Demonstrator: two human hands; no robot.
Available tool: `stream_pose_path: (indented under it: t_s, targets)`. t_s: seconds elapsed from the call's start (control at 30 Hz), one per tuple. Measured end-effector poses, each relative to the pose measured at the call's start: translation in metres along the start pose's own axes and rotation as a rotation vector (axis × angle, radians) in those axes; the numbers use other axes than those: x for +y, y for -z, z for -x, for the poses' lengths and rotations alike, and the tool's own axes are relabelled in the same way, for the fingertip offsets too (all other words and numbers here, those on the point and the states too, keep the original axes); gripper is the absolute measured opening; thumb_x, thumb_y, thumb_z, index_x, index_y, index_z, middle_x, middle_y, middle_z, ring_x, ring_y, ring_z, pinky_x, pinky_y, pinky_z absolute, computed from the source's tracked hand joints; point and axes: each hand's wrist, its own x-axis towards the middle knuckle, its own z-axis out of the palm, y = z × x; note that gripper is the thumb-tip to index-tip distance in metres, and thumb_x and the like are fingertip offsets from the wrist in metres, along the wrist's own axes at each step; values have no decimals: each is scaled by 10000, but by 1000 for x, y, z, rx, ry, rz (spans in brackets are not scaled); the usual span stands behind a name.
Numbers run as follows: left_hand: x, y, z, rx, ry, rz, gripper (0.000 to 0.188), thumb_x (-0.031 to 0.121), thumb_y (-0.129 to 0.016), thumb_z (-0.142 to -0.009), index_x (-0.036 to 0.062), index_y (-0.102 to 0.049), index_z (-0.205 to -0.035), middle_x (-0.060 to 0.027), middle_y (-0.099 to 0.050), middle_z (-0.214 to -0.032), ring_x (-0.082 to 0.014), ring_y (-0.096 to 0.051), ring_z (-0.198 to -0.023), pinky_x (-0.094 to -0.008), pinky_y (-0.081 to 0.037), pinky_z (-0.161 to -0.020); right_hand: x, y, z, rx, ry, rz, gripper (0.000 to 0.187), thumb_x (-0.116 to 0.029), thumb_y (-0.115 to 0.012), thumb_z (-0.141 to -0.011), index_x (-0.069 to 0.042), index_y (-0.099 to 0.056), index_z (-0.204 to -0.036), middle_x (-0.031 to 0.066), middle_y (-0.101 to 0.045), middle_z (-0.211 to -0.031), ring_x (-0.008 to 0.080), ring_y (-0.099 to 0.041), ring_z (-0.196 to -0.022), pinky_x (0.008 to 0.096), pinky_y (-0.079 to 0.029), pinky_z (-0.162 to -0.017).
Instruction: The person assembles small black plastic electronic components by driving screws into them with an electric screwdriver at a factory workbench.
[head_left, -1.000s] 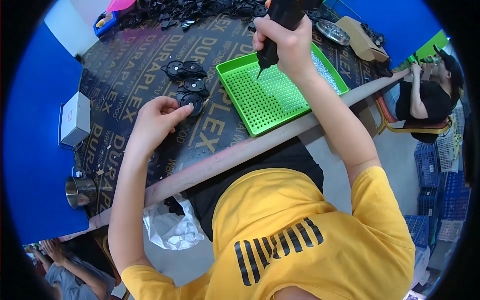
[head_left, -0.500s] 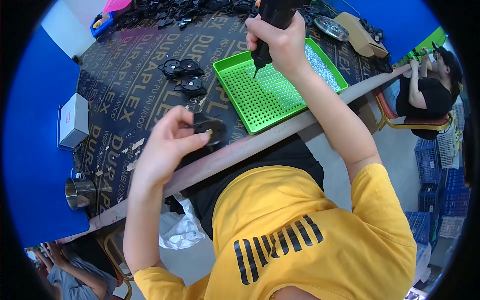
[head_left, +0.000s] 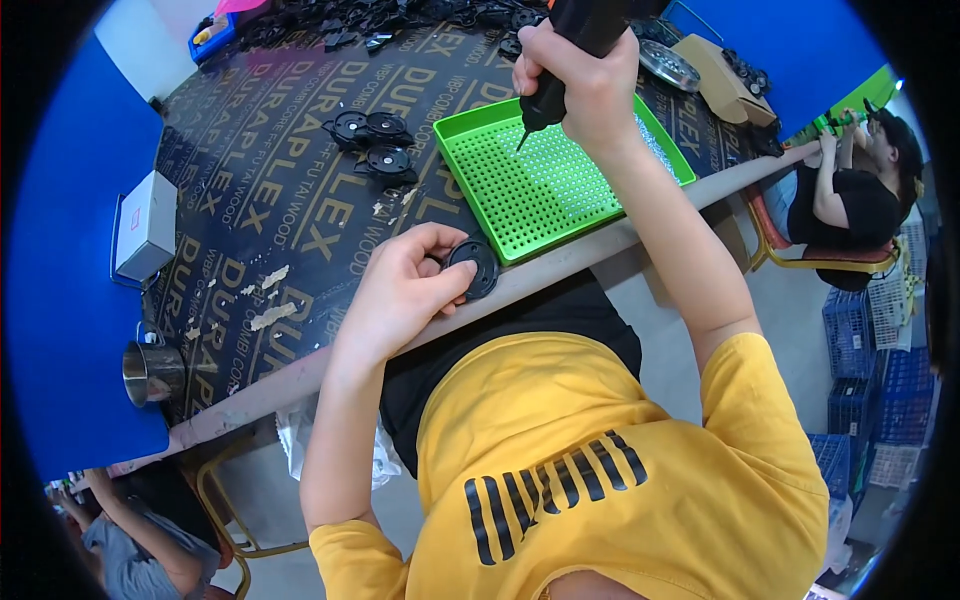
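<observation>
Pinched between the thumb and fingers of my left hand (head_left: 410, 285) is a round black plastic part (head_left: 474, 270), at the table's front edge beside the tray's near left corner. My right hand (head_left: 595, 90) grips a black electric screwdriver (head_left: 570, 50), its thin bit pointing down over the green tray (head_left: 505, 255). That tray has a grid of holes, and many small silvery screws (head_left: 580, 180) sit in its far and right part. Left of the tray lie several more round black parts (head_left: 388, 162), grouped together on the dark printed tabletop (head_left: 330, 210).
A heap of black parts (head_left: 440, 15) covers the table's far side. An open cardboard box (head_left: 712, 80) and a round metal dish (head_left: 668, 65) stand far right. At left are a white box (head_left: 148, 228) and a metal cup (head_left: 152, 372). Co-workers sit at both sides.
My left hand has moved right with the round black part, to the table edge by the tray. My right hand and the screwdriver have shifted slightly right, still above the tray.
</observation>
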Motion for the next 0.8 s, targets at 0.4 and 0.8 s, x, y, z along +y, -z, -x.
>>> stream_pose_path:
  t_s: [0.4,0.8]
  targets:
    - [1,-4,4,13,-51,-98,358,87,-630,-800,-53,-550,-1119,-25,-601,-816,-32,-521,-612,-183,-434,-551,-9,-9,6,331,-488,408,250,0,-613,-772,4,-472,-979,40,-534,-607,131,-545,-482,255,-448,-468]
    - [-11,-3,2,52,-158,-66,341,76,-648,-777,-81,-573,-1071,-64,-585,-891,-63,-538,-706,-214,-454,-627,-9,-13,4,342,-529,448,225,-8,-620,-767,2,-481,-943,35,-531,-602,126,-541,-478,254,-447,-463]
